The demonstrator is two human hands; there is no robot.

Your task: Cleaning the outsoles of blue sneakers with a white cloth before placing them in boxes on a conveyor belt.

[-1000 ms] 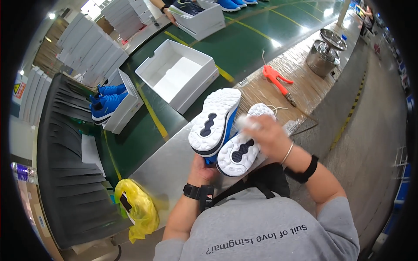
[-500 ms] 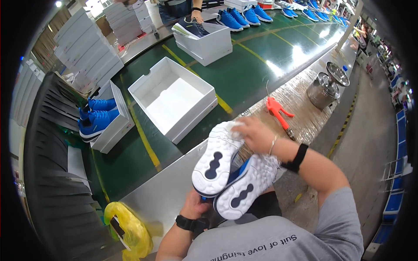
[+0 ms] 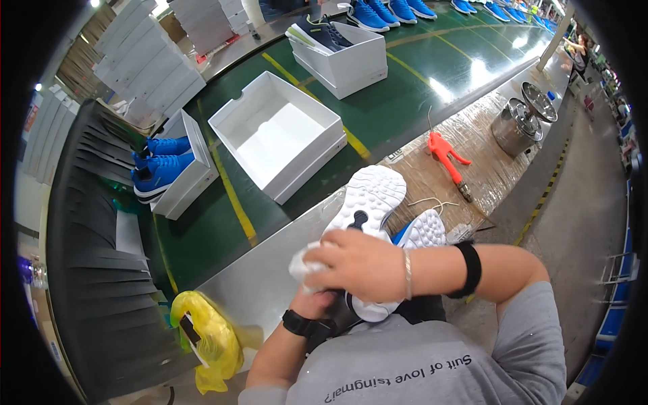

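Shoe soles (image 3: 375,190) — bumpy, matt | air gun (image 3: 442,150): smooth plastic | pot (image 3: 511,132) — glossy metal | bag (image 3: 221,344): filmy plastic

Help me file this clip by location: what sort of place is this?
Probably a shoe factory's packing area: a long green belt with blue shoes lined up along its far side, and tall stacks of white boxes nearby.

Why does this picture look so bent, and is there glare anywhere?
Head view: the fisheye lens bends straight edges; head view: white glare on the green surface, shine on the metal pot; head view: bumps on the shoe sole show clearly.
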